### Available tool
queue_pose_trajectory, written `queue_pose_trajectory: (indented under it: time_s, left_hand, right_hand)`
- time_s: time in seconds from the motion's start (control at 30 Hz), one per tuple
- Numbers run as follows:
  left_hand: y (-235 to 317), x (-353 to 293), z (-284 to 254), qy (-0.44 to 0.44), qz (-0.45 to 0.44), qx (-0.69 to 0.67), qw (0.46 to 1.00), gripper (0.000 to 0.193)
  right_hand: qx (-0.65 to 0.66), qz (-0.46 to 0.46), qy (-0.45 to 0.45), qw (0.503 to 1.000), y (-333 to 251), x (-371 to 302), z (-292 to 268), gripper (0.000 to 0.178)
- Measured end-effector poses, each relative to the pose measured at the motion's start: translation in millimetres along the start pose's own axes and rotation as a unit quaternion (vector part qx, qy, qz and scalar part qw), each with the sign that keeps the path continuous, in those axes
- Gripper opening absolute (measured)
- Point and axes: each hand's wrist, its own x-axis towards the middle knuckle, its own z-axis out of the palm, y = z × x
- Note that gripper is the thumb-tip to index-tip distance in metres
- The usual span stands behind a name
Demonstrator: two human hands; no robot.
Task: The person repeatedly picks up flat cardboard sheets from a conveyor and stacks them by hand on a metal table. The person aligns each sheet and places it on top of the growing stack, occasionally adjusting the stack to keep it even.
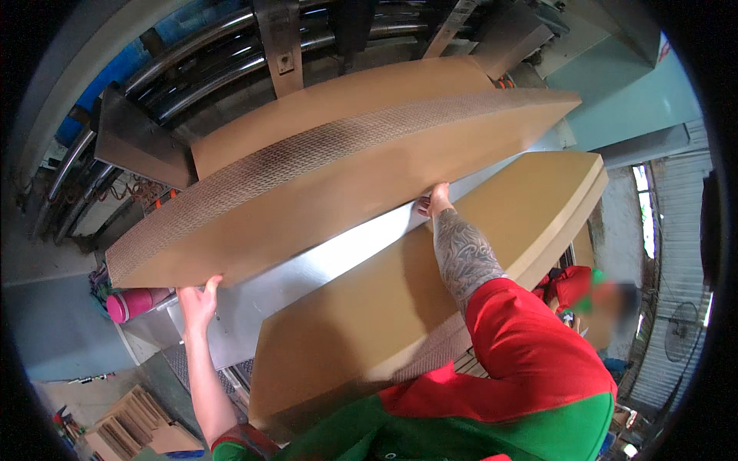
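1. Left grip (198, 302) holds a corrugated cardboard stack (330, 196) by its near edge.
2. Right grip (437, 201) clasps that edge; the stack stretches beyond both.
3. Metal bench (361, 247) gleams between them.

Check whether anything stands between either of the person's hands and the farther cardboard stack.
Nothing visible does: the left hand and right hand both meet the near edge of the farther cardboard stack. The nearer cardboard stack lies on the person's side, not in between.
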Motion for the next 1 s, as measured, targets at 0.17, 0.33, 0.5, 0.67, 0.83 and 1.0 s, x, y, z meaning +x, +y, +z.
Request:
queue_pose_trajectory:
  time_s: [0.17,0.33,0.5,0.67,0.83,1.0]
  left_hand:
    - [-18,-10,12,-0.018,-0.074,-0.042,0.996,0.045]
    - [-60,0,53,-0.047,-0.101,-0.11,0.988,0.051]
    - [-106,33,90,-0.167,-0.183,-0.208,0.946,0.058]
    - [-120,38,131,-0.183,-0.351,-0.264,0.88,0.072]
    - [-106,18,145,-0.129,-0.411,-0.256,0.865,0.097]
    - [-91,-9,145,-0.205,-0.484,-0.241,0.816,0.099]
  right_hand:
    - [0.239,-0.073,-0.173,0.953,24,11,23,0.091]
    - [0.275,-0.063,-0.146,0.948,49,18,17,0.091]
    - [0.246,-0.057,-0.008,0.968,54,4,13,0.091]
    - [0.127,-0.113,0.145,0.975,21,-22,13,0.086]
    - [0.139,-0.106,0.124,0.977,4,-19,24,0.086]
    - [0.1,-0.109,0.133,0.98,3,7,20,0.086]
